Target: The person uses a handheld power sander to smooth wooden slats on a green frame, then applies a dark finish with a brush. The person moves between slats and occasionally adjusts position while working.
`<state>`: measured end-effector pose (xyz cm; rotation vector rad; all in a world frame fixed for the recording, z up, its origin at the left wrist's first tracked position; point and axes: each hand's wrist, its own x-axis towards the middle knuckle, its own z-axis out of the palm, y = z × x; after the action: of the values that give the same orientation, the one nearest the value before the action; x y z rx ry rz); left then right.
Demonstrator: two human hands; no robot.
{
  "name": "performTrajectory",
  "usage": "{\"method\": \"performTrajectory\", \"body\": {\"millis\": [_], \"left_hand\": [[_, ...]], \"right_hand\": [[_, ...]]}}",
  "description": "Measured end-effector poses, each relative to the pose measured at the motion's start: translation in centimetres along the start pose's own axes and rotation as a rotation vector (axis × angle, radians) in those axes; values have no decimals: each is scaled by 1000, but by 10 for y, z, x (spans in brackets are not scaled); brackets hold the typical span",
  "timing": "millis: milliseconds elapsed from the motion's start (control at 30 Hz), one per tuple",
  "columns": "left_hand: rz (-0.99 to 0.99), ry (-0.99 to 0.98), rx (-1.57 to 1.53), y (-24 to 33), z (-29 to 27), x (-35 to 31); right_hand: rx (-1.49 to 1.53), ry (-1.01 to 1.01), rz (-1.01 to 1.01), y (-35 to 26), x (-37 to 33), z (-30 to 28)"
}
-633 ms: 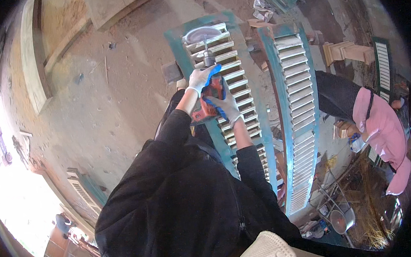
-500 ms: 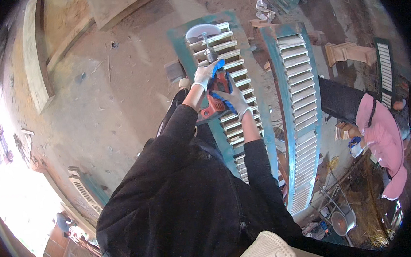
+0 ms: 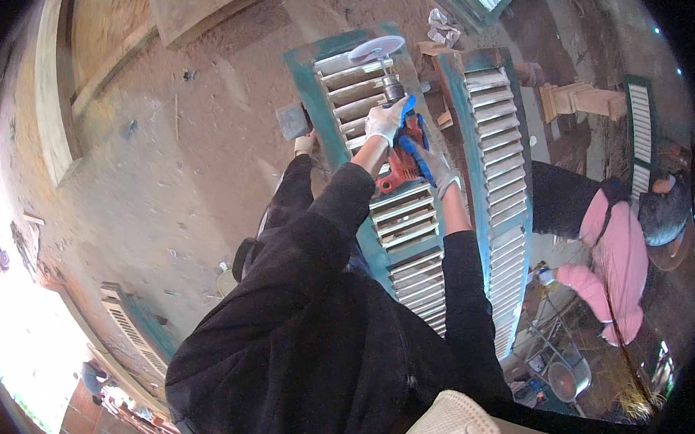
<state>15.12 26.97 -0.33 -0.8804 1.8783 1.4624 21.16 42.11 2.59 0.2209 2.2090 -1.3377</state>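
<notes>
Both my hands, in white gloves with blue palms, hold a red power drill (image 3: 399, 172) over a louvered shutter (image 3: 301, 75) with a green frame and worn white slats. My left hand (image 3: 385, 124) is wrapped around its front, just behind the metal chuck (image 3: 392, 88). On the drill's body, nearer to me and to the right, my right hand (image 3: 438, 168) is closed. A round pale sanding disc (image 3: 377, 49), smeared as if spinning, juts from the chuck near the shutter's far end. Whether it touches the wood I cannot tell.
A second green shutter (image 3: 496, 148) lies close on the right. Beyond it a co-worker in pink (image 3: 619, 260) bends over. Wooden blocks (image 3: 583, 100), another shutter (image 3: 642, 123) and a metal frame with a round pan (image 3: 568, 378) are on the right; wooden boards (image 3: 52, 92) lie far left.
My hands and the drill have shifted right, carrying the disc toward the shutter's right side. The co-worker in pink has changed posture, with one arm now stretched toward the second shutter.
</notes>
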Motion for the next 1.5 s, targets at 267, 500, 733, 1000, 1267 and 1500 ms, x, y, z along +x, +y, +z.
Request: {"method": "performTrajectory", "body": {"millis": [267,500,733,1000,1267,1500], "left_hand": [[100,-32,-219,-58,-30,25],[-82,-25,62,-32,-43,2],[25,-75,-20,-57,-68,33],[-115,-27,-302,-36,-29,16],[39,36,-103,-19,-21,42],[39,-253,-278,-49,-56,15]], "right_hand": [[55,13,-52,28,8,58],[28,47,16,14,-5,64],[39,12,-28,3,-2,92],[-223,-33,26,5,11,38],[-90,102,-75,-9,16,37],[56,10,-128,18,-5,73]]}}
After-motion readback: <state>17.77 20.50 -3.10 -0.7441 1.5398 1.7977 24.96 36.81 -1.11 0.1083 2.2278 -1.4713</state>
